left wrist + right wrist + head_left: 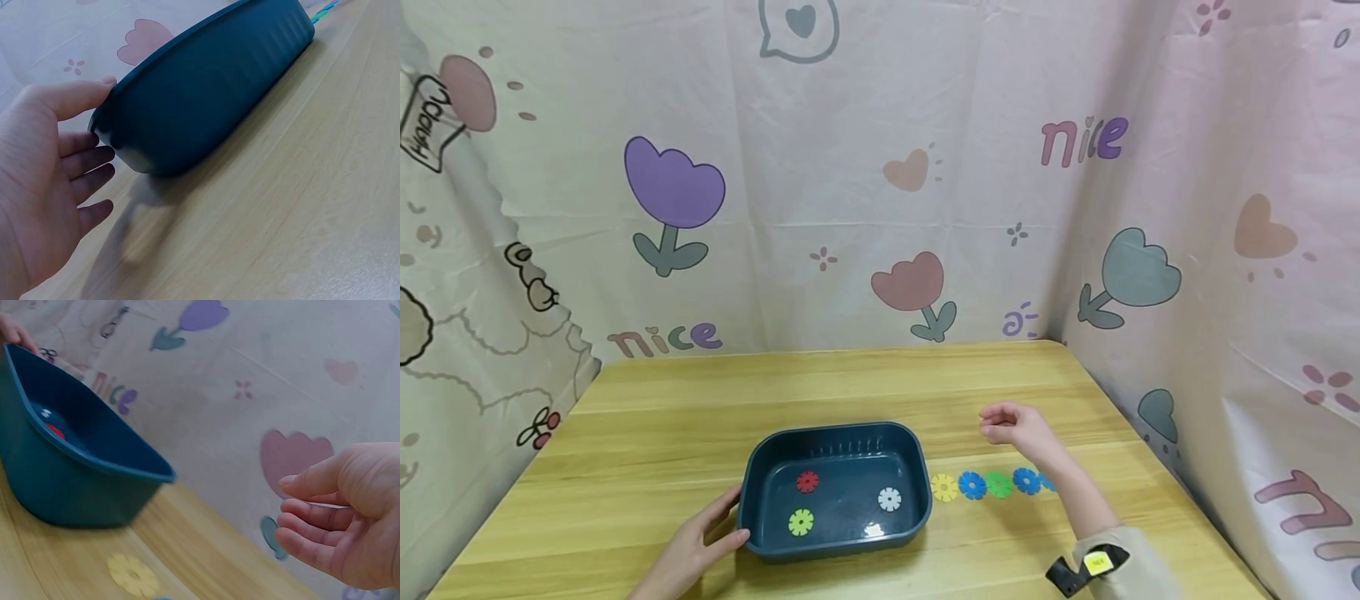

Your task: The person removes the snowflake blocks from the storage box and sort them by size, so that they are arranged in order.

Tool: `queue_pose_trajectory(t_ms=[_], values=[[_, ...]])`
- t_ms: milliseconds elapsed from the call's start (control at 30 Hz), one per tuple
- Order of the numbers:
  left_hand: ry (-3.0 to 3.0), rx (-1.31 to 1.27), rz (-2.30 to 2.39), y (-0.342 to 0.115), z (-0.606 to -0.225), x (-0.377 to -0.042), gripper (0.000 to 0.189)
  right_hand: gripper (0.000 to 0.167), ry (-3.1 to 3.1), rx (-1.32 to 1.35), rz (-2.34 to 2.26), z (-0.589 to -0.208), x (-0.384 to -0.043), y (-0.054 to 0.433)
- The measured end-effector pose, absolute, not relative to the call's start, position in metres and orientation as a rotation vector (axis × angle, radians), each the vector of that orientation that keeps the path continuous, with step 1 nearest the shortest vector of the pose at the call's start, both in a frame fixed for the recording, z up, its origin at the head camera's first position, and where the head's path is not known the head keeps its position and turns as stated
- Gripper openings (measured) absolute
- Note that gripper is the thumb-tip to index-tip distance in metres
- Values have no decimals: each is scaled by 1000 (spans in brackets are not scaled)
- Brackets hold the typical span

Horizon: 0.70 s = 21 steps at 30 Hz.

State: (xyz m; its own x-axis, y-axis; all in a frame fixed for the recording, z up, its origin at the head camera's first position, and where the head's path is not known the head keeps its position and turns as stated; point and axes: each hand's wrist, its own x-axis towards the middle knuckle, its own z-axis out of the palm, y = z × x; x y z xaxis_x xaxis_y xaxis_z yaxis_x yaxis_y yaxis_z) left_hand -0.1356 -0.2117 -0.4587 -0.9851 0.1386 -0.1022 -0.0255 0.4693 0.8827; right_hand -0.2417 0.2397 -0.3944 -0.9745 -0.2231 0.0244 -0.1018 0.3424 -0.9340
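From where I stand, the dark blue-green basin (838, 518) sits in the lower middle of the head view, on the wooden table (820, 383). The left hand (692, 537) is right at its left end, lower left of centre: the thumb tip touches the rim at the near corner and the fingers, spread and relaxed, lie against the outer wall rather than wrapping round it. Inside the basin lie a red disc (807, 482) and a lime disc (801, 522) toward the left, the nearer to that hand, and a white disc (890, 499) toward the right.

The right hand (1017, 427) is raised right of centre, well apart from the basin, its fingers loosely bent, a gap showing beside the thumb, with nothing in its hold. Below it in the frame, a row of notched discs runs rightward from just beside the basin: yellow (944, 487), blue (972, 485), green (999, 484), another blue (1026, 481), then a blue piece partly hidden by the forearm. A cloth printed with flowers (820, 167) fills the upper half behind.
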Motion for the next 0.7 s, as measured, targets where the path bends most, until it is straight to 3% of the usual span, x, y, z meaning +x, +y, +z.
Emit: queue_pose_trajectory(t_ms=[700], values=[[2557,81,1509,-211,-459,-135,68,24,2373,-715,-1470,-396,-237,134]])
